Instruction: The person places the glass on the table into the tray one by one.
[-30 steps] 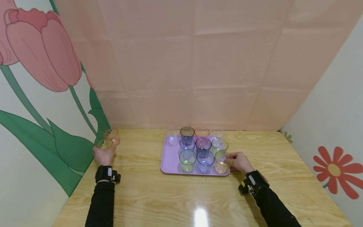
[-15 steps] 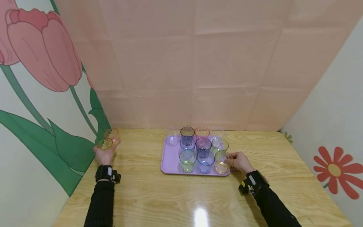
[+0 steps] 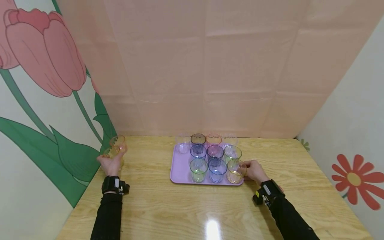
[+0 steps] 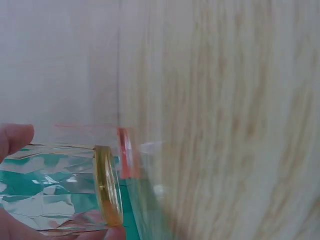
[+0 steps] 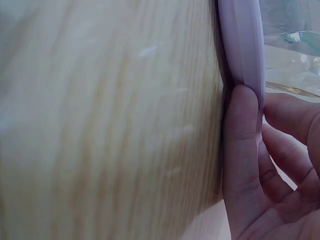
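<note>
At the far left of the table, my left hand (image 3: 110, 164) holds a yellow-tinted glass (image 3: 111, 152) between thumb and fingers. The left wrist view shows this clear faceted glass (image 4: 55, 187), with a thick yellow band at one end. Just beyond it is a pink-orange glass (image 3: 119, 141). My right hand (image 3: 253, 170) grips the right front corner of the lilac tray (image 3: 180, 171). In the right wrist view its fingers (image 5: 242, 130) are on both sides of the rim (image 5: 245, 45). A yellow-tinted glass (image 3: 235, 176) stands on the tray beside that hand; its contact with the fingers is unclear.
Several tinted glasses, among them a green one (image 3: 198, 173), a blue one (image 3: 217, 173) and a purple one (image 3: 215, 151), stand close together on the tray. The tray's left strip is bare. Walls bound the wooden table (image 3: 168, 210) at left, back and right.
My left hand has turned and shifted slightly, with its thumb spread further out and the yellow glass looking altered in angle. The right hand, the tray and its glasses have stayed put.
</note>
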### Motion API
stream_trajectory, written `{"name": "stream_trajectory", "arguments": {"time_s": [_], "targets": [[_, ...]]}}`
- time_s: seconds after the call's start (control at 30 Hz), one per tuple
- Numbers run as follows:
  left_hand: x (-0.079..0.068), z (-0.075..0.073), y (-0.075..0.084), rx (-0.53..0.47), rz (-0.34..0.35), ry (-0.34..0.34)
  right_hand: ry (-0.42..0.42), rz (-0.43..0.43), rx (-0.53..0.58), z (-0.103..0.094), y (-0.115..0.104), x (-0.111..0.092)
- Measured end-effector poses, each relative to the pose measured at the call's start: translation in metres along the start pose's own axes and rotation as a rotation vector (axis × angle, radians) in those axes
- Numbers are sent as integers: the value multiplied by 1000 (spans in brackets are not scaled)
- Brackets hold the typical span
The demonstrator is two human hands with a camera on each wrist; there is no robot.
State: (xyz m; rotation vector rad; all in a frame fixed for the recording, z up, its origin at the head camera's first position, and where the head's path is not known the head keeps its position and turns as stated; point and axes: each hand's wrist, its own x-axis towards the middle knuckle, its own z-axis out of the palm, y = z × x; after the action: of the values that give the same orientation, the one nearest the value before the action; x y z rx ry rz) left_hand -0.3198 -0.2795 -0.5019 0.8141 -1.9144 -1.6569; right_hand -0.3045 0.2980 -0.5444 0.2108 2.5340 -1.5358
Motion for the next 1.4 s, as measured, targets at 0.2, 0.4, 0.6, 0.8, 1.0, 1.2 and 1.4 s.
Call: {"name": "stream_trajectory", "arguments": {"time_s": [0.2,0.4,0.6,0.8,1.0,1.2,1.4], "targets": [[-4,3,0,0,58,15,-7,-14,-3,-1,1,-1],[0,7,-3,-38,106,-34,-6,-22,-5,-2,3,-2],[1,18,-4,-96,187,-167,-5,-34,-11,-4,3,-2],[-17,30,1,-248,216,-160,-1,-11,-33,-4,4,0],[-28,38,7,-243,272,-139,1,7,-28,-3,3,0],[-39,43,13,-273,273,-212,4,-8,-16,-1,4,0],[-48,51,18,-334,328,-289,8,-31,-5,0,2,-1]]}}
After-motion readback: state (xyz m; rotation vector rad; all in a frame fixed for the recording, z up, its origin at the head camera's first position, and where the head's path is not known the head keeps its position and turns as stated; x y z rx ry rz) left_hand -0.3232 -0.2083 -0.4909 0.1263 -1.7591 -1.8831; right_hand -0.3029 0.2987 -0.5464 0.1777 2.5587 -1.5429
